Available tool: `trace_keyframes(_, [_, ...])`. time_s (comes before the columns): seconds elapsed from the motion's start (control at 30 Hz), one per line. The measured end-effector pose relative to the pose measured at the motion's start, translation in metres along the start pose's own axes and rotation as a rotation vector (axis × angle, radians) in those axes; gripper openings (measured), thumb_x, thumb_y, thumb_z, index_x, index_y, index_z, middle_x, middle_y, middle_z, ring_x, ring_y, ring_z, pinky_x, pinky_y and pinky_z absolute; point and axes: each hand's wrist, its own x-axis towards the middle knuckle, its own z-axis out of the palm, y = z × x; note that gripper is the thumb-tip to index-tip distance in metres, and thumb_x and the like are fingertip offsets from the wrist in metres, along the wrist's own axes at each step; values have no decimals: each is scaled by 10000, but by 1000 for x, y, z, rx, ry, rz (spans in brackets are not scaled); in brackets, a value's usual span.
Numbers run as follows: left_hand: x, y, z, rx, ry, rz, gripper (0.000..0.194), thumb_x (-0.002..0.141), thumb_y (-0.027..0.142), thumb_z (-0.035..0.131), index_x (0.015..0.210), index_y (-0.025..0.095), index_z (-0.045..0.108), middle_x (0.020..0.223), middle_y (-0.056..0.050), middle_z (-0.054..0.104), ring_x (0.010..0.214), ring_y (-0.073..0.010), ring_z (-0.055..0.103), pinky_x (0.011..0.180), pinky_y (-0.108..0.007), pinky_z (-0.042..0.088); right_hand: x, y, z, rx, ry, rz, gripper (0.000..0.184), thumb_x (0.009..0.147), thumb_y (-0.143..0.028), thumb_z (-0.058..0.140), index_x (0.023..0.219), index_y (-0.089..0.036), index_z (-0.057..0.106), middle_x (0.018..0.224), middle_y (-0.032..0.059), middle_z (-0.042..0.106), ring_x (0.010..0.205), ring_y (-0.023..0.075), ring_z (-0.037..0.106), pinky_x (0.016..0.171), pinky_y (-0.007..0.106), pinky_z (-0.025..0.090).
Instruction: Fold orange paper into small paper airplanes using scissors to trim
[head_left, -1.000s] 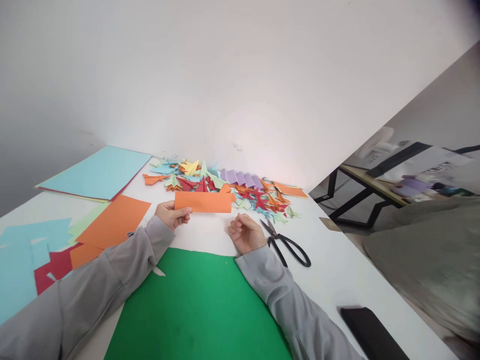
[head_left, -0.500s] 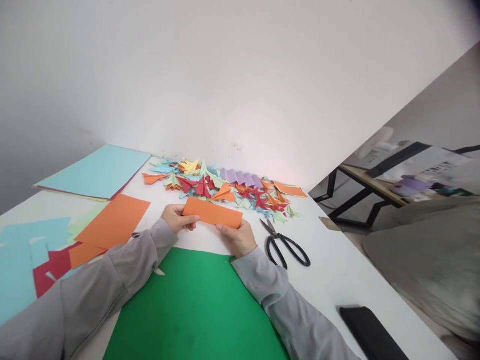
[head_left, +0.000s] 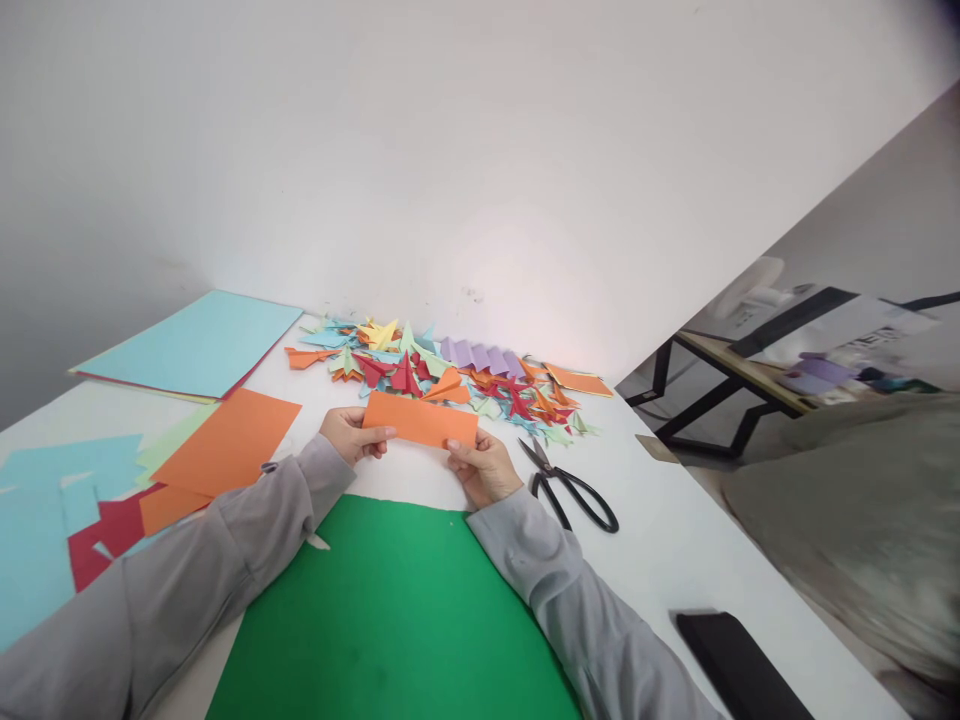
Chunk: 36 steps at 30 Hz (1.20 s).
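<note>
A narrow orange paper rectangle [head_left: 420, 419] is held up between both hands, over the far edge of a green sheet [head_left: 405, 610]. My left hand [head_left: 352, 436] pinches its left end, thumb in front and fingers behind. My right hand [head_left: 484, 467] grips the lower right corner, with the thumb on the near face. Beyond the paper lies a pile of small folded paper shapes [head_left: 405, 372] in several colours, with a pleated purple strip [head_left: 480, 355] on it. Black-handled scissors [head_left: 574, 490] lie partly opened to the right of my right hand.
Large light-blue sheets [head_left: 195, 340] are stacked at the back left. Orange paper [head_left: 229, 440] and blue cut pieces [head_left: 37, 550] lie nearer. Orange slips [head_left: 577, 379] sit by the wall, and a black flat object [head_left: 739, 660] rests at the front right.
My right hand has shifted slightly right and its thumb has moved up toward the paper's right end. The orange paper has moved a little to the left.
</note>
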Motion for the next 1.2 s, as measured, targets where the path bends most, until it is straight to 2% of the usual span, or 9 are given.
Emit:
trace_keyframes(0.23, [0, 6, 1, -83, 68, 2, 323, 278, 125, 828, 520, 77, 620, 380, -7, 545, 325, -76, 470, 329, -181, 385, 1, -1, -2, 27, -3, 37, 304, 382, -175, 841, 616, -138, 651, 475, -34, 613, 348, 17, 420, 378, 151, 389])
trace_keyframes(0.37, [-1, 11, 1, -149, 120, -15, 288, 325, 120, 827, 506, 86, 605, 398, -1, 551, 343, -67, 483, 339, -163, 402, 0, -2, 0, -3, 56, 38, 305, 344, -184, 850, 561, -133, 642, 497, 0, 651, 340, 28, 454, 357, 147, 404])
trace_keyframes(0.5, [-2, 14, 2, -165, 185, -37, 191, 456, 57, 781, 543, 85, 614, 439, -2, 578, 354, -57, 496, 336, -142, 412, -1, -1, 2, -27, 136, 29, 304, 333, -191, 855, 534, -136, 634, 514, 13, 668, 337, 34, 483, 342, 132, 420])
trace_keyframes(0.63, [-2, 17, 2, -199, 216, -65, 113, 606, 48, 710, 599, 88, 605, 450, -9, 594, 370, -71, 536, 350, -137, 438, -2, 0, 3, -31, 124, 42, 308, 340, -232, 856, 554, -140, 654, 539, 27, 682, 387, 69, 560, 403, 154, 485])
trace_keyframes(0.7, [-1, 17, 1, -225, 219, -75, 96, 675, 71, 669, 623, 89, 590, 468, -22, 611, 386, -83, 561, 365, -145, 458, -2, 1, 2, -54, 133, 18, 302, 360, -245, 852, 567, -137, 661, 548, 34, 685, 392, 80, 569, 400, 168, 482])
trace_keyframes(0.83, [0, 17, 0, -238, 217, -77, 147, 777, 118, 576, 635, 89, 557, 481, -38, 622, 405, -108, 587, 373, -172, 473, -2, 2, 1, -162, 173, -82, 282, 403, -259, 838, 579, -141, 650, 509, 20, 668, 354, 75, 532, 358, 174, 425])
trace_keyframes(0.97, [1, 16, 1, -249, 217, -59, 166, 799, 117, 542, 635, 94, 544, 475, -33, 608, 439, -124, 606, 409, -193, 490, -4, 5, 1, -326, 165, -198, 248, 449, -280, 811, 567, -165, 625, 445, -7, 625, 385, 102, 547, 413, 211, 437])
trace_keyframes(1.1, [1, 15, 4, -303, 185, -47, 76, 761, 149, 606, 730, 109, 548, 524, -11, 603, 518, -129, 631, 485, -205, 510, -12, 11, 2, -639, 161, -449, 158, 567, -311, 737, 609, -190, 646, 510, -3, 633, 462, 130, 565, 490, 260, 453])
trace_keyframes(1.2, [1, 12, 6, -294, 145, -31, 236, 657, 178, 715, 793, 130, 527, 568, 14, 594, 510, -118, 613, 455, -194, 477, -20, 13, 4, -936, 82, -679, 80, 666, -298, 666, 666, -218, 671, 572, 11, 645, 526, 146, 564, 556, 286, 461])
